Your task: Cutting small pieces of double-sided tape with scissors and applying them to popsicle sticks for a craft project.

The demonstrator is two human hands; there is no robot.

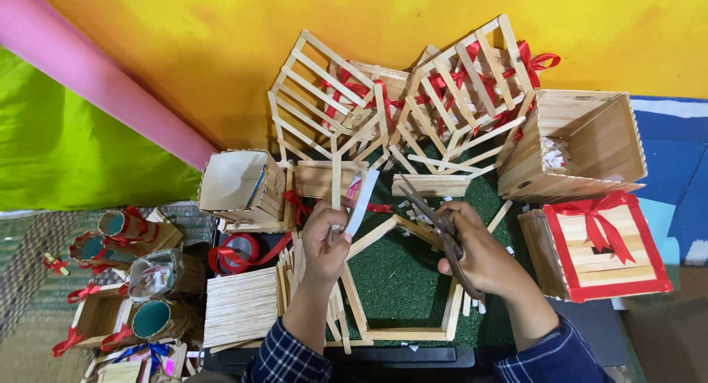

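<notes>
Here, above a green mat (413, 280) on the surface, crowded with craft-stick work, a person trims a narrow white strip (363, 200) with scissors (442, 232). Open lattice frames (402, 95) tied with red ribbon lean at the back, a stick box (579, 143) stands to the right, and a red-edged lid with a bow (601, 243) sits just beside it. A pentagon-shaped stick frame (402, 280) lies flat under both forearms.

The left hand (324, 239) is raised, fingers (335, 213) closed in a pinch on the strip's lower end, so the strip stands up and tilts right. The right hand (483, 258) is wrapped through the scissor handles, fingers closed on them, blades pointing up and left toward the strip; whether the blades are parted cannot be told.

The strip looks limp, so it could bend away from the blades and cut crooked. The blade tips sit near the left fingers, and a slip could nick them. Either forearm, dropping, could press on the pentagon frame and crack a glued joint. Small white offcuts (413, 206) scattered on the mat may stick to wet glue.
</notes>
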